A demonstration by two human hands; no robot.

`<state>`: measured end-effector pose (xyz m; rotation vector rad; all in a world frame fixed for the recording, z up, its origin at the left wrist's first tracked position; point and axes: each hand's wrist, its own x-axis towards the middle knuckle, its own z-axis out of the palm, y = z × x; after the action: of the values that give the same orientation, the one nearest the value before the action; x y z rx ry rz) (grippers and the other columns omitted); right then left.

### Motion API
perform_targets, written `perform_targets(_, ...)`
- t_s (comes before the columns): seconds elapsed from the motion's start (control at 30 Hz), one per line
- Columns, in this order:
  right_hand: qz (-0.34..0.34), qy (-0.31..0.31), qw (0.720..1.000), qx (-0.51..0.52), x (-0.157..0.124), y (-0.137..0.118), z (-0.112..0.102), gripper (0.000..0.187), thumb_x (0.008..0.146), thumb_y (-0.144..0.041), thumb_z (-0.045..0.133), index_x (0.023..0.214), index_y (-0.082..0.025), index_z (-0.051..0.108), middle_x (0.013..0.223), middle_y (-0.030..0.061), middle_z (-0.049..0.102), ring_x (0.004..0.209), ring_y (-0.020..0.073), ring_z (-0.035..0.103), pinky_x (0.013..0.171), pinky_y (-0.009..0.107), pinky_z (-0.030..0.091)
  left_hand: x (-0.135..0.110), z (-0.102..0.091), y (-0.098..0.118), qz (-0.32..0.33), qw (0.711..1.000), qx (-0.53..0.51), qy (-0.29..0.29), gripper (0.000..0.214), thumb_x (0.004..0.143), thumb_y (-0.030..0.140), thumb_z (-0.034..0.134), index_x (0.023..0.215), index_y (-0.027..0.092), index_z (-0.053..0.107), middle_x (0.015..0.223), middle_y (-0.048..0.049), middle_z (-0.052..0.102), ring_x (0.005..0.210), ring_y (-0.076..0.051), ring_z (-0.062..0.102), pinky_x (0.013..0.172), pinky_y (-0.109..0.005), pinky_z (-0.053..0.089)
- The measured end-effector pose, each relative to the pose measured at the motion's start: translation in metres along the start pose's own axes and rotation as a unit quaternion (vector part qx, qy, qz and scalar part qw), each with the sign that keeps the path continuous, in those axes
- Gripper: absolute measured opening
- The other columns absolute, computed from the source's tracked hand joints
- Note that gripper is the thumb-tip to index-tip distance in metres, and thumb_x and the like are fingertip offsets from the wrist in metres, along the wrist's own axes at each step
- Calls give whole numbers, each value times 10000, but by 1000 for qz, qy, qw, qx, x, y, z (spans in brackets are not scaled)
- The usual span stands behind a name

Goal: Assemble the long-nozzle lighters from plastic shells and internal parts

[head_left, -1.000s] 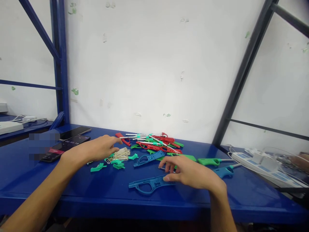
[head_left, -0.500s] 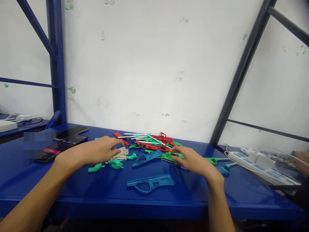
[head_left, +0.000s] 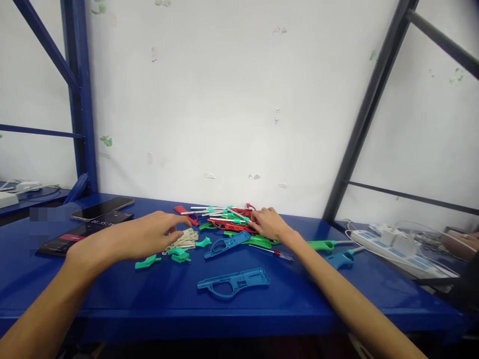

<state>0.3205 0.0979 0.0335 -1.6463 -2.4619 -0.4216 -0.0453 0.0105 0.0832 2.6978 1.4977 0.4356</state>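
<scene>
My left hand point(head_left: 159, 232) hovers with fingers loosely bent and thumb apart, holding nothing, above a heap of beige pieces point(head_left: 189, 238). Small teal plastic pieces point(head_left: 147, 262) lie around that heap. My right hand point(head_left: 271, 223) reaches to the right end of a pile of red casing halves point(head_left: 228, 225), green casing halves point(head_left: 262, 242) and metal rods point(head_left: 207, 212) with teal ends. Its fingertips blend into the pile, so any grip is unclear. A blue casing half point(head_left: 235, 283) with a finger loop lies alone in front; another blue casing half point(head_left: 226, 245) sits behind it.
A screwdriver point(head_left: 279, 254) lies below my right wrist. Right of my forearm are a green long-nosed lighter point(head_left: 322, 245) and a blue one point(head_left: 340, 259). Two phones point(head_left: 101, 208) rest at left. A power strip point(head_left: 396, 254) is beyond the right post; another person's hand point(head_left: 460, 244) shows there.
My right hand has moved farther back and left, from the green casing halves to the red ones, uncovering the screwdriver. My left hand stays nearly in place. The view has shifted slightly.
</scene>
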Motion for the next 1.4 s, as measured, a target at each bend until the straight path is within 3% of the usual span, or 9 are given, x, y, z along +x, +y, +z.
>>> perform_targets(0.23,46,51,998,8,-2,12,3,358,1031,-363,677,1342,-188,645,1353,111,666,1123,260,696,940,476,607,-1,-7,-2,-16,999,-12,-47,465,1035,445,410,1369,295,695,1097,-94,797,908,-286,739,749,-340,547)
perform_targets(0.33,59,94,994,27,-8,19,-11,339,1036,-363,668,1331,-197,652,1353,109,667,1115,252,697,938,467,608,0,-5,-2,-12,999,-12,-33,448,1049,454,405,1344,298,703,1015,-79,794,859,-275,732,700,-326,539)
perform_targets(0.43,48,140,987,54,-19,18,-29,299,1042,-361,661,1283,-185,673,1282,98,700,1064,236,712,917,451,612,2,-1,2,19,1000,-16,19,410,1055,446,437,1309,295,722,1180,-82,783,1005,-283,735,815,-349,555)
perform_targets(0.53,1,178,980,92,-35,2,-50,193,1075,-315,603,1130,-205,752,1029,77,794,965,246,742,900,420,588,1,-2,11,58,992,-3,110,398,1061,429,452,1335,288,704,1279,-76,753,1138,-295,704,937,-384,537)
perform_targets(0.77,-110,199,956,187,-74,-61,-79,106,1016,-339,712,1038,-280,798,1025,-17,840,961,196,757,873,304,540,-17,-7,37,113,974,25,193,320,1092,452,475,1240,312,721,1150,-47,756,1022,-262,717,874,-364,550)
perform_targets(0.9,-148,187,938,253,-82,-89,-79,93,1000,-319,734,1052,-285,804,1008,-40,837,963,175,746,888,281,511,-21,25,54,201,958,54,197,410,1079,411,561,1475,303,572,1299,-70,729,1160,-290,696,959,-399,552)
perform_targets(1.07,-149,117,930,316,-85,-106,-75,125,1013,-364,716,1017,-280,808,975,-41,826,931,179,738,853,278,490,-24,68,64,178,967,47,177,366,1113,227,421,1447,237,570,1034,-71,768,858,-238,750,739,-330,576)
perform_targets(1.2,-127,26,920,370,-83,-108,-71,203,989,-445,734,1121,-302,789,1093,-42,822,1022,191,747,897,281,510,-29,77,56,145,978,28,151,366,1099,197,406,1418,221,584,1173,-103,779,981,-259,771,829,-365,604)
perform_targets(1.4,-130,-1,919,373,-86,-106,-69,396,970,-403,765,1350,-338,676,1178,-26,796,1090,205,741,967,321,518,-32,85,41,135,978,-23,157,400,1128,267,337,1477,224,526,1406,-105,714,1185,-306,742,951,-473,606)
